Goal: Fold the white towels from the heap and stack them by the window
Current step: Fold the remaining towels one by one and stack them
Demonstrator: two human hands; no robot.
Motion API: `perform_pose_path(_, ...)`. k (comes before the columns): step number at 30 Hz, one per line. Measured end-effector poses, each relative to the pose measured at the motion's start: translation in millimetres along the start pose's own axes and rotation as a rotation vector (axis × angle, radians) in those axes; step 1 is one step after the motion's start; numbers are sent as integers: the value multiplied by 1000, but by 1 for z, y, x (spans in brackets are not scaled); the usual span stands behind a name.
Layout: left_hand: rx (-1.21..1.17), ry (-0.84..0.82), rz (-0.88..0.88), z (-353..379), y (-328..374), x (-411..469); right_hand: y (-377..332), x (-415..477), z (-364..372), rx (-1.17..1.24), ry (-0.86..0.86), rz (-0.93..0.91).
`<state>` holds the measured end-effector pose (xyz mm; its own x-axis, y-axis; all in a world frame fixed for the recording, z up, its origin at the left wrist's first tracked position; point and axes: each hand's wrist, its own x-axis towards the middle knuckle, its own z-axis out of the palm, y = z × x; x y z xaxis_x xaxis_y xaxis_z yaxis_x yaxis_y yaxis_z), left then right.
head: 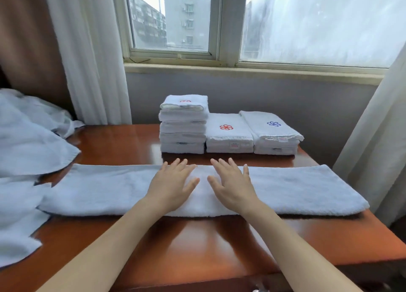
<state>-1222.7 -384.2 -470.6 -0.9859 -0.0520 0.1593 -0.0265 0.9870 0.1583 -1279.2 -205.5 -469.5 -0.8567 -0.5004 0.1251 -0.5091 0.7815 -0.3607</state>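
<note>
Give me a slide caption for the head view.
Left hand and right hand rest on a long white towel on the table, folded stacks by the window.

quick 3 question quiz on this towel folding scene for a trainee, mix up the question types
1. True or false: the left hand and right hand both lie flat on the long towel.
2. Which folded stack is tallest? A left, B middle, C right.
3. Fill in: the logo on top of the right stack is ____.

Key: 1 true; 2 A, the left stack; 3 blue.
</note>
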Motion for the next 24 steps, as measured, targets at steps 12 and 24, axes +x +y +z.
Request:
perform_pose_path(12, 69, -115, -288, -2, -129, -34, -97, 36, 63, -115, -171, -157)
perform_pose_path(24, 138, -124, -483, -13, -187, -43, -87, 59, 68, -188, -190, -198)
